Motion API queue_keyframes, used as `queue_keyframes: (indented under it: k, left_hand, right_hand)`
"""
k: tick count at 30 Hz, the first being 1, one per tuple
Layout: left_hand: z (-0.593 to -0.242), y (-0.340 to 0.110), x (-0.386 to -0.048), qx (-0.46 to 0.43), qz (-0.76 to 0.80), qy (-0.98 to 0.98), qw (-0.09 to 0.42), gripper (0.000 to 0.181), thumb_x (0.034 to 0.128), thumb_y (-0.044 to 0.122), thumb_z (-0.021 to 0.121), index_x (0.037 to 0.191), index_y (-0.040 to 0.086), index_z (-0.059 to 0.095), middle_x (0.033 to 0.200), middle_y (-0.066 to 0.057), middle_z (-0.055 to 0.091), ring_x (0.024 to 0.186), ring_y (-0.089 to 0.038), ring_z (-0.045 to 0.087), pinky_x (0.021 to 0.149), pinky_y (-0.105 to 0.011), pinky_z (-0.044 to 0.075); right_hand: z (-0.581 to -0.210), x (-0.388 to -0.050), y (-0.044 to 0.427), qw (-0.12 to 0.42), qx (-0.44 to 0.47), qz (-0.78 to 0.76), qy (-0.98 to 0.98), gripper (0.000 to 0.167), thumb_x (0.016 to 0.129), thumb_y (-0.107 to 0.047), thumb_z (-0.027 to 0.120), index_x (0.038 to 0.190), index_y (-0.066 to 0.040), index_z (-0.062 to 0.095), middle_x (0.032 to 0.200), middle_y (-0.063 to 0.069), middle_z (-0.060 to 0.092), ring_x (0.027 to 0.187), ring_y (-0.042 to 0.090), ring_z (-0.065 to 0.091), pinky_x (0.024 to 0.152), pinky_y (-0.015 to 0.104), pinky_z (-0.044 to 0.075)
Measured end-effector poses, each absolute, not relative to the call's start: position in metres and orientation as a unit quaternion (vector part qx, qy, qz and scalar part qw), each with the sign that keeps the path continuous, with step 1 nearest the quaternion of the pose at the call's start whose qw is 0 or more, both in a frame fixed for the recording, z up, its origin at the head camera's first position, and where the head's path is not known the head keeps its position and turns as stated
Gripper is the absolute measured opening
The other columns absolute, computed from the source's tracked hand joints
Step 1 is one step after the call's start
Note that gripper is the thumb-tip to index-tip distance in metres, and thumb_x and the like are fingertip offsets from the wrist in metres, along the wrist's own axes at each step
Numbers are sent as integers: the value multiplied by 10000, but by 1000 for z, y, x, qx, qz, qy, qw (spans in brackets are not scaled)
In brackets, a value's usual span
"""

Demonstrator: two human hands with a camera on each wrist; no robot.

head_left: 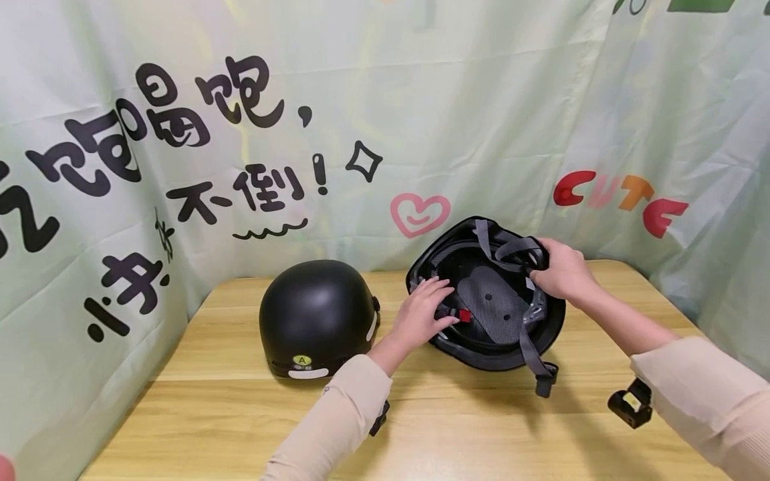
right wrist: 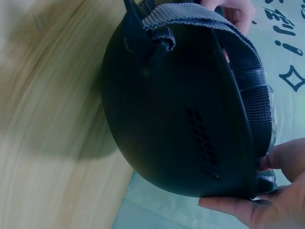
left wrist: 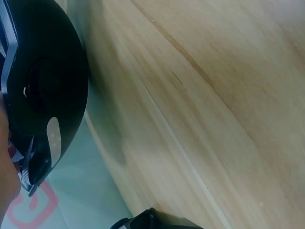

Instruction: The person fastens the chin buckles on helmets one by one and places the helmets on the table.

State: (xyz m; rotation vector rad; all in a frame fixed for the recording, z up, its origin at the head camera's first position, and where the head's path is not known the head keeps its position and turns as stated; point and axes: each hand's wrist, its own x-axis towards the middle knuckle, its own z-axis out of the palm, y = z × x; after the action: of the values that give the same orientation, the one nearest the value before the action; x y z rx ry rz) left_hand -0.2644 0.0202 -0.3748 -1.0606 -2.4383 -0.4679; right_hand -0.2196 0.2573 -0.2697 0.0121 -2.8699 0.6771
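Observation:
A black helmet (head_left: 481, 337) is tilted with its hollow side toward me, showing a grey mesh lining, grey straps (head_left: 508, 248) and a red buckle piece (head_left: 464, 316). My right hand (head_left: 565, 268) grips its rim at the upper right; in the right wrist view the thumb lies inside and the fingers outside the shell. At the opening's left side is my left hand (head_left: 421, 314), fingers extended over the interior, thumb near the red piece. A strap end with a black buckle (head_left: 545, 381) dangles over the lower right rim. The left wrist view catches only part of the left hand.
Another black helmet (head_left: 319, 310) sits dome up to the left, bearing a yellow round sticker. Both stand on a wooden table (head_left: 204, 414). Behind hangs a pale printed curtain (head_left: 493, 120). A small black device (head_left: 631, 403) is at the right wrist.

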Motion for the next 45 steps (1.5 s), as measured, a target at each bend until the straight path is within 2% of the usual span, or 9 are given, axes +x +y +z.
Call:
queue_keyframes:
  k: [10, 15, 21, 32, 37, 45]
  left_hand:
    - [-376, 26, -265, -379, -173, -897, 147, 459, 817, 272, 709, 1208, 55, 603, 1249, -62, 603, 1214, -195, 522, 1028, -258, 403]
    - [-382, 28, -267, -379, -196, -895, 133, 443, 809, 231, 721, 1182, 18, 614, 1211, -86, 619, 1151, -183, 570, 982, -241, 439]
    - [-392, 31, -271, -391, -212, -885, 139, 413, 790, 185, 736, 1128, -29, 636, 1120, -123, 654, 1075, -226, 603, 953, -257, 459]
    - [-406, 39, -275, -353, -216, -899, 146, 377, 796, 218, 729, 1097, 0, 664, 1075, -90, 650, 1038, -218, 590, 939, -259, 456]
    - [-410, 43, -273, -322, -212, -905, 181, 324, 780, 237, 741, 1023, 28, 690, 1017, -66, 656, 972, -200, 602, 894, -253, 470]
    - [-413, 50, -271, -283, -181, -914, 225, 288, 744, 315, 762, 907, 81, 720, 920, -19, 633, 872, -167, 584, 800, -252, 477]
  right_hand:
    - [-261, -217, 243, 74, 12, 216, -974, 615, 827, -78, 566, 1374, 64, 325, 1282, 382, 419, 1124, 571, 400, 887, 608, 401]
    - [-259, -215, 236, 82, 19, 208, -975, 612, 826, -84, 563, 1378, 41, 331, 1275, 380, 435, 1115, 568, 421, 878, 616, 404]
    - [-257, -213, 231, 86, 23, 196, -976, 614, 831, -89, 570, 1384, 23, 328, 1246, 390, 454, 1062, 565, 460, 823, 616, 419]
    - [-253, -209, 216, 103, 28, 180, -978, 605, 827, -77, 579, 1384, -1, 356, 1219, 362, 501, 971, 508, 535, 673, 533, 451]
    - [-251, -207, 209, 102, 28, 171, -980, 614, 827, -81, 585, 1391, -12, 353, 1245, 337, 501, 894, 496, 564, 607, 497, 452]
    - [-251, -205, 204, 115, 26, 160, -980, 603, 826, -79, 586, 1386, -40, 366, 1292, 303, 486, 955, 523, 544, 636, 549, 466]
